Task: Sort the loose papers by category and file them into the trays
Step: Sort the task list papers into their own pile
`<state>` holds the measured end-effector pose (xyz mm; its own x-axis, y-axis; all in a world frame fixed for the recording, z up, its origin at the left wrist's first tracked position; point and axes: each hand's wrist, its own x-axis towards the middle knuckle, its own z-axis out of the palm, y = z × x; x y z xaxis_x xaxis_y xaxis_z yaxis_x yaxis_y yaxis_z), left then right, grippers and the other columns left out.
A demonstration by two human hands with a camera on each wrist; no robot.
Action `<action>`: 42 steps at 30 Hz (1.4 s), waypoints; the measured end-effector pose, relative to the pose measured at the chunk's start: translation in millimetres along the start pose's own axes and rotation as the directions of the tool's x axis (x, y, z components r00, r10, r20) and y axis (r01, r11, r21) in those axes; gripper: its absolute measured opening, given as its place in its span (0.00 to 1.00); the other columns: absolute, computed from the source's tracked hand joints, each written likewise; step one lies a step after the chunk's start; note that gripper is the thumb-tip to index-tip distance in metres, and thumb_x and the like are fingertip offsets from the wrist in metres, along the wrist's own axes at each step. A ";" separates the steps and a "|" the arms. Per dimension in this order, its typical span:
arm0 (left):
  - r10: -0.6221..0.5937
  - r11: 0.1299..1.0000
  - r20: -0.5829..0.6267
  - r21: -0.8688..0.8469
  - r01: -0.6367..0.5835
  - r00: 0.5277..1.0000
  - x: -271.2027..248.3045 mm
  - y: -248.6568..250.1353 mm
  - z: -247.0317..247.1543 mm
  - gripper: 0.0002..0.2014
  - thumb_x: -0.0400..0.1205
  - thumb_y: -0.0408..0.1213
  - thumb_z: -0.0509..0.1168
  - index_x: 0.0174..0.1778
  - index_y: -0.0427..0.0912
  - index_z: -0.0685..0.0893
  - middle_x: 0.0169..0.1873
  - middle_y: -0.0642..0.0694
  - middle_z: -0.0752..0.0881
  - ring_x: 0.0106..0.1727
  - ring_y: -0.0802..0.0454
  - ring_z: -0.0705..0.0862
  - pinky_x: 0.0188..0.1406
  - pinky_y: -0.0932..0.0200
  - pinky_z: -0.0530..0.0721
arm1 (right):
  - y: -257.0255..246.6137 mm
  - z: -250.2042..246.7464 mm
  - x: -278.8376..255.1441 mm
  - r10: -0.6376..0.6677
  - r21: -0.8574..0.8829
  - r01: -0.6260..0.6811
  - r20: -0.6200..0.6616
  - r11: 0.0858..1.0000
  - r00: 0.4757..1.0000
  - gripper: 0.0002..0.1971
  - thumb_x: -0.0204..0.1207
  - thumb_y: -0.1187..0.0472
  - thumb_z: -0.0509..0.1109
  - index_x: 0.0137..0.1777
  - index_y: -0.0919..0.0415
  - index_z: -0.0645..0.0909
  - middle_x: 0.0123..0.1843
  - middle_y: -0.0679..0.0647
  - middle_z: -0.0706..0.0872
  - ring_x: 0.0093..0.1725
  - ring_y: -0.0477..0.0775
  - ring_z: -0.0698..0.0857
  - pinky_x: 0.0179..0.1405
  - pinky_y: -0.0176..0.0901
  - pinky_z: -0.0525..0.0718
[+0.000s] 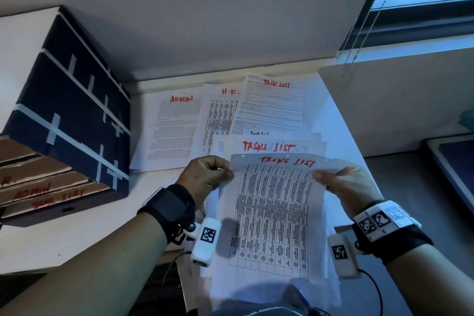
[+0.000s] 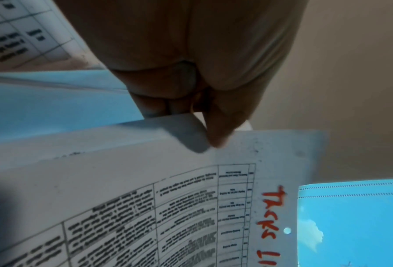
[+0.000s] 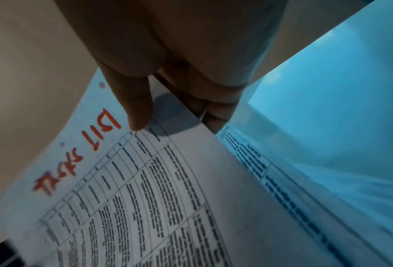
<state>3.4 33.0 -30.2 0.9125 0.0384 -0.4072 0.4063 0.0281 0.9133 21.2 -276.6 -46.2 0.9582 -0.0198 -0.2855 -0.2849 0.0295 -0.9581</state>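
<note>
I hold a table-printed sheet headed "TASKS LIST" in red, lifted above the desk. My left hand pinches its upper left edge between thumb and curled fingers. My right hand pinches the upper right edge, thumb on the printed face. More sheets lie beneath it. On the desk behind lie papers marked ADMIN, H.R. and TASK LIST, plus another TASKS LIST sheet. Stacked cardboard trays labelled H.R., ADMIN and TASK LIST stand at the left.
A dark blue box taped with white strips sits over the trays at the left. A wall runs behind the desk. A window with a bead cord is at the upper right. A dark tray-like object lies at the right edge.
</note>
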 end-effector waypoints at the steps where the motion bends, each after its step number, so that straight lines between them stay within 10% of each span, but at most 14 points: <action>1: -0.003 0.999 0.005 -0.042 0.003 1.000 -1.3 1.3 0.9 0.07 0.77 0.20 0.71 0.40 0.36 0.88 0.34 0.42 0.90 0.37 0.49 0.87 0.43 0.60 0.88 | -0.5 0.0 -0.6 -0.010 -0.007 0.010 -0.002 1.000 1.000 0.07 0.71 0.76 0.75 0.48 0.70 0.89 0.49 0.66 0.92 0.55 0.72 0.89 0.64 0.70 0.83; 6: -0.028 0.992 -0.087 -0.124 0.017 0.996 1.7 -0.1 -1.7 0.11 0.83 0.21 0.63 0.45 0.36 0.88 0.28 0.48 0.85 0.27 0.56 0.80 0.24 0.67 0.78 | -7.8 0.0 -7.5 -0.097 0.106 0.083 0.132 0.991 0.987 0.13 0.69 0.79 0.72 0.28 0.64 0.88 0.54 0.56 0.93 0.58 0.64 0.89 0.53 0.53 0.86; 10: 0.022 0.999 -0.137 -0.035 -0.027 0.990 4.1 -2.9 -6.5 0.14 0.79 0.15 0.67 0.52 0.37 0.85 0.28 0.48 0.74 0.22 0.60 0.73 0.20 0.69 0.71 | -17.0 -13.8 -17.5 -0.109 0.067 0.097 0.201 0.993 0.974 0.18 0.40 0.50 0.87 0.21 0.60 0.85 0.63 0.55 0.89 0.64 0.59 0.87 0.61 0.58 0.83; 18: 0.009 0.993 -0.059 -0.120 -0.016 0.998 8.9 -3.6 -9.4 0.38 0.77 0.12 0.66 0.79 0.47 0.70 0.52 0.31 0.91 0.54 0.35 0.90 0.48 0.48 0.88 | -23.5 -14.8 -24.4 -0.042 0.123 0.011 0.256 0.992 0.966 0.10 0.47 0.62 0.83 0.22 0.65 0.84 0.61 0.58 0.90 0.68 0.62 0.84 0.54 0.58 0.82; 24: 0.023 0.997 -0.027 -0.076 -0.025 0.999 5.3 -4.4 -7.0 0.23 0.77 0.13 0.67 0.67 0.31 0.82 0.57 0.30 0.89 0.61 0.27 0.86 0.65 0.27 0.81 | -21.1 -12.8 -20.9 -0.015 0.082 -0.007 0.258 0.997 0.966 0.13 0.40 0.60 0.85 0.23 0.62 0.85 0.63 0.58 0.89 0.68 0.59 0.85 0.57 0.64 0.82; 28: 0.020 0.996 -0.023 -0.092 -0.022 1.000 1.6 -5.1 -5.1 0.16 0.79 0.14 0.65 0.60 0.30 0.86 0.57 0.31 0.90 0.61 0.27 0.86 0.64 0.32 0.84 | -20.0 -10.8 -18.6 -0.012 0.080 -0.008 0.256 0.997 0.966 0.05 0.46 0.68 0.78 0.22 0.62 0.85 0.62 0.57 0.89 0.69 0.61 0.83 0.60 0.69 0.81; 34: 0.011 0.993 0.042 -0.119 -0.006 0.999 -4.4 -0.7 -1.9 0.20 0.69 0.26 0.68 0.57 0.33 0.89 0.56 0.33 0.90 0.58 0.31 0.88 0.62 0.37 0.86 | -21.5 -8.2 -22.7 -0.043 0.082 0.024 0.238 0.996 0.970 0.21 0.33 0.51 0.88 0.23 0.60 0.85 0.64 0.57 0.89 0.68 0.58 0.85 0.57 0.64 0.82; 39: 0.009 0.990 0.065 -0.138 0.000 0.998 -7.4 -0.6 -0.1 0.17 0.76 0.16 0.65 0.56 0.34 0.90 0.58 0.32 0.89 0.59 0.33 0.88 0.63 0.40 0.85 | -22.2 -7.8 -24.9 -0.079 0.067 0.066 0.226 0.996 0.971 0.23 0.32 0.46 0.89 0.22 0.59 0.86 0.65 0.53 0.88 0.69 0.55 0.83 0.63 0.61 0.78; 42: 0.011 0.990 0.093 -0.138 0.002 0.996 -9.4 0.8 -0.2 0.20 0.80 0.12 0.57 0.59 0.33 0.88 0.57 0.35 0.90 0.58 0.36 0.89 0.61 0.44 0.87 | -21.4 -8.9 -24.7 -0.066 0.060 0.054 0.234 0.997 0.970 0.13 0.40 0.59 0.86 0.22 0.60 0.85 0.68 0.51 0.87 0.70 0.54 0.82 0.69 0.67 0.75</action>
<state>-4.8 32.8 -25.6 0.9173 -0.0543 -0.3944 0.3978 0.1656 0.9024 3.4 -285.6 -18.8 0.9547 0.2126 -0.2080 -0.2307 0.0879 -0.9690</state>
